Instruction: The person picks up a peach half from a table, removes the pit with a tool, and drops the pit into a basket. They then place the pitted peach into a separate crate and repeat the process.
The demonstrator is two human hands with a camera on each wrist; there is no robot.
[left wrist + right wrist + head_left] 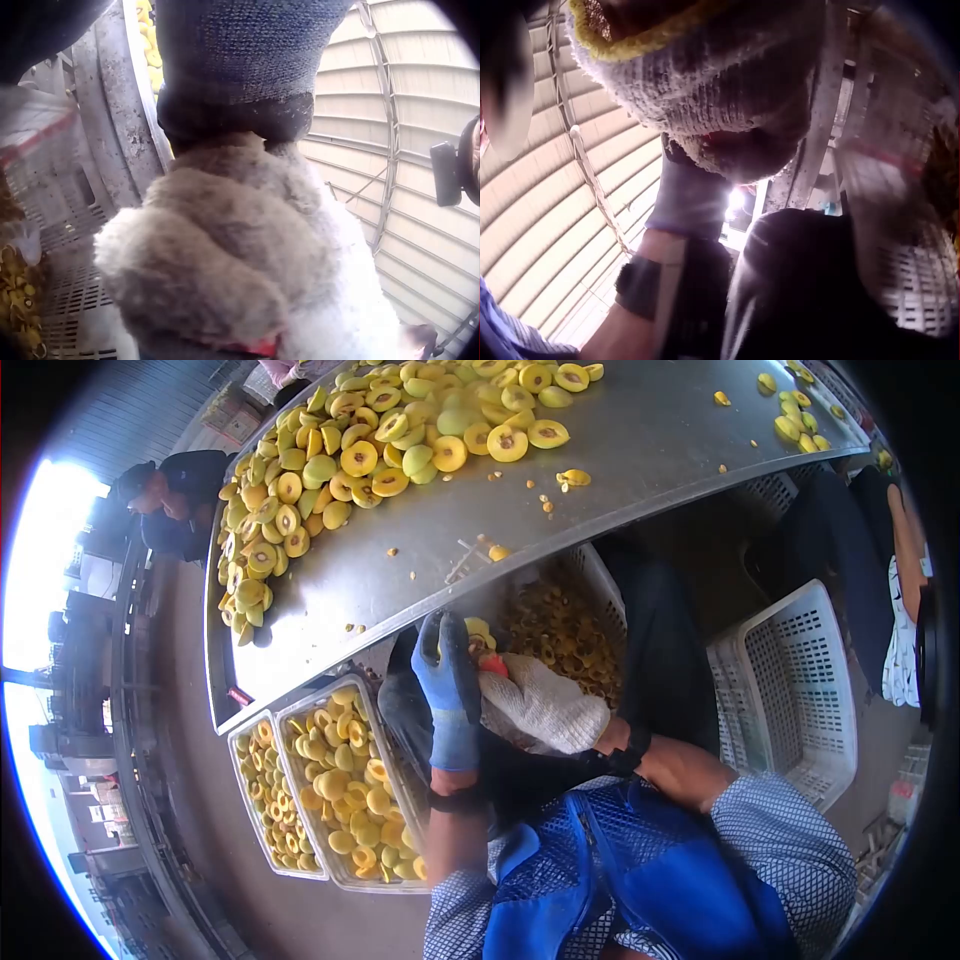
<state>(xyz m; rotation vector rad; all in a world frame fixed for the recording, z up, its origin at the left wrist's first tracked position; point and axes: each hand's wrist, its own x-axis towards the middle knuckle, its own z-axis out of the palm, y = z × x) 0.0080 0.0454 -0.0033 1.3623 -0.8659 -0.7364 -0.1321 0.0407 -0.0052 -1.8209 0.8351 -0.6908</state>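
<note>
My left hand [447, 678], in a blue glove with dark fingers, holds a yellow-green fruit half [480, 629] at the table's front edge. Close against it, my right hand [545, 700] in a white knitted glove grips a small tool with a red handle [493, 664]; its working end is hidden. In the left wrist view the white glove [202, 255] covers most of the picture below the blue cuff [247, 52], with a bit of red under its fingers. Beneath both hands sits a crate of pits and fruit scraps [565, 630].
A heap of halved fruit [400, 435] covers the back left of the metal table [640, 460]. Two crates of fruit halves, one nearer [350, 800] and one farther left [270, 800], stand on the floor. White crates [800, 680] stand at the right. Other people are at both sides.
</note>
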